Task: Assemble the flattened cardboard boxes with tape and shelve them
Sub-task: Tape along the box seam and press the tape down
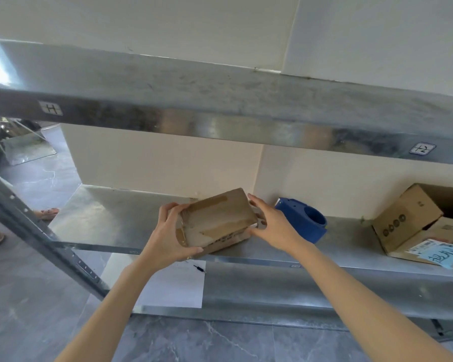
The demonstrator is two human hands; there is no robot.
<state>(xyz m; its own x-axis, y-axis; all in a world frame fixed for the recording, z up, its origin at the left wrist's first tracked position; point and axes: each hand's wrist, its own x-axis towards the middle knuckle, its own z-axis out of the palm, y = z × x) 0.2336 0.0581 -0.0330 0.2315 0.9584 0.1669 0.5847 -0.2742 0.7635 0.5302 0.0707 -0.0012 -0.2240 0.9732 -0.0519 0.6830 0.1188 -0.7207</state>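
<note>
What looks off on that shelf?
The open carton at the right lies tipped on its side, mouth facing out. The taped box in both hands sits skewed to the shelf edge, tape strips crooked.

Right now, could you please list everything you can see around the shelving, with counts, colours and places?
Taped cardboard box: one, brown, at the middle shelf's front edge, held from both sides.
Tape dispenser: one, blue, on the middle shelf right of the held box.
Open carton: one, brown, tipped on its side at the shelf's right end, with a blue handwritten note on it.
Metal shelves: three levels visible, grey steel.
Paper sheet: one, white, on the lower shelf.
Pen: one, dark, on the paper.
Sandalled feet: two, on the floor at left.
Left hand: fingers clasp the box's left end.
Right hand: fingers on its right end.
</note>
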